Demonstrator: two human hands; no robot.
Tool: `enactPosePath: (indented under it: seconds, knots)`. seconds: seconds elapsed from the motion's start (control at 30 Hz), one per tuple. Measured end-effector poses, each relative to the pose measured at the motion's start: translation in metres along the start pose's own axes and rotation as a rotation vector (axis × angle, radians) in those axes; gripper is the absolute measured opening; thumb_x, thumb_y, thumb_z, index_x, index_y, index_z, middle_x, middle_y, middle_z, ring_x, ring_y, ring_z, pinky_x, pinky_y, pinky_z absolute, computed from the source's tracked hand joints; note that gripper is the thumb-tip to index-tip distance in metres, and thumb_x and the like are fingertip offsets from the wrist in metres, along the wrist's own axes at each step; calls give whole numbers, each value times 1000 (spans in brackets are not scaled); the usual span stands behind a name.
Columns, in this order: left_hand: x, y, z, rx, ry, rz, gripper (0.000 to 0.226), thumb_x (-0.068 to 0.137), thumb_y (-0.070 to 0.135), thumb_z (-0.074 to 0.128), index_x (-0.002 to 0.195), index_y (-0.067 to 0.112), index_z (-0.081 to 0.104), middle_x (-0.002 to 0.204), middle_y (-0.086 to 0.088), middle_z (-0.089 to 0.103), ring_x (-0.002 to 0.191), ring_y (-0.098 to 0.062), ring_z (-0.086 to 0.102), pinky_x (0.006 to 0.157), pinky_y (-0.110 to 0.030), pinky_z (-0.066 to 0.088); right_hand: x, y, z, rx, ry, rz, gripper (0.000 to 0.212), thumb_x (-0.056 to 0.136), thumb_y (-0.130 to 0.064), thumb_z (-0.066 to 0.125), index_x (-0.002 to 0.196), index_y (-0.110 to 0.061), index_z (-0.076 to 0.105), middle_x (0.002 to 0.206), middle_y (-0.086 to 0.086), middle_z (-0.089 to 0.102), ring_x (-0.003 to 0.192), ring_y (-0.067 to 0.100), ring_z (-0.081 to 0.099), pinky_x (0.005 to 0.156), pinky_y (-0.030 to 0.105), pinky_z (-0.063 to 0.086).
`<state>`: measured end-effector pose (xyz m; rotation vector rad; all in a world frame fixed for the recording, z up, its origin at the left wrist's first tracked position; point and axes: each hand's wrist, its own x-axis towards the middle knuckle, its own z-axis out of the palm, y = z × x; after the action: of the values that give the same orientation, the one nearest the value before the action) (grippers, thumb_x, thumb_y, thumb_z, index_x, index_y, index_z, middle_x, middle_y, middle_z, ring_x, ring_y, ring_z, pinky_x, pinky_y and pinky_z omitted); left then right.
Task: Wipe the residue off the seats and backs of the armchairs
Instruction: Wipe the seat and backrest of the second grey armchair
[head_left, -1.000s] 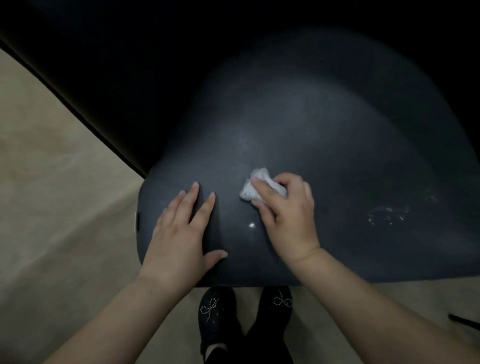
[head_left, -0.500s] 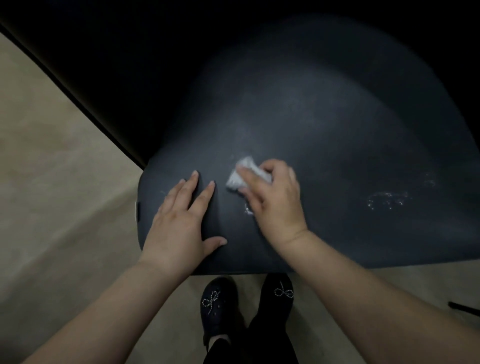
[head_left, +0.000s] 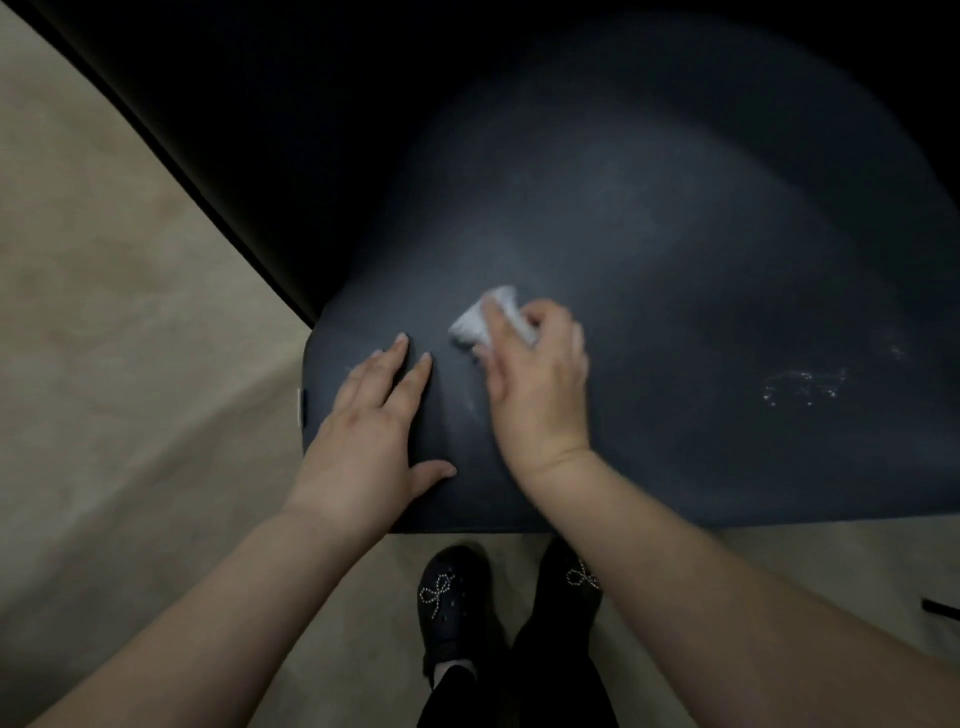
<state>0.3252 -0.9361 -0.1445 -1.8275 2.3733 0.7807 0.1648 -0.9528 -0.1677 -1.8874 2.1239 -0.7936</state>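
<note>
Wiping armchair seat (head_left: 649, 291), front-left zone, wad in right hand.

Right hand (head_left: 540, 384) has fingers (head_left: 493, 332) curled, clamped on a small white crumpled wipe (head_left: 475, 325) pressed to the dark seat. Left hand (head_left: 363, 431) lies flat, fingers spread, on the seat's front corner, bracing. The wipe looks soft, light and compressible, so pinch it bunched from the top and keep the palm low. Seat reads as a stiff, matte surface. White residue (head_left: 805, 387) sits well apart to the right, a faint smear (head_left: 472, 405) beside the right hand.
</note>
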Motion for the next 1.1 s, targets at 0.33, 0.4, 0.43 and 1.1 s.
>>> enactPosePath:
  seconds: [0.33,0.4,0.43,1.1]
  knots:
    - [-19,-21,0,-51,57,-135,108,65,41,86,152,14,28,161,-6,15,145,-26,15,115,-27,6,-36,-7,3,33,-146,-236,44,76,-18,75,119,-19,67,102,15,59,82,35,55,71,40,48]
    - [-20,-25,2,-74,64,-157,109,65,42,86,152,14,27,161,-5,14,145,-26,14,116,-28,7,-9,-13,8,38,-136,-240,44,76,-15,76,118,-19,67,103,17,59,83,37,55,71,40,47]
    - [-20,-27,3,-78,68,-165,110,64,42,86,152,14,26,161,-5,14,145,-27,15,117,-30,8,4,-11,9,24,-113,-211,43,77,-15,75,119,-18,67,103,19,59,84,38,54,72,41,46]
    - [-30,-47,8,-289,61,-303,119,64,41,86,155,20,12,163,-2,4,147,-19,8,114,-21,6,-21,-28,16,35,-252,-397,46,72,-15,78,117,-23,68,105,13,59,85,35,54,71,40,44]
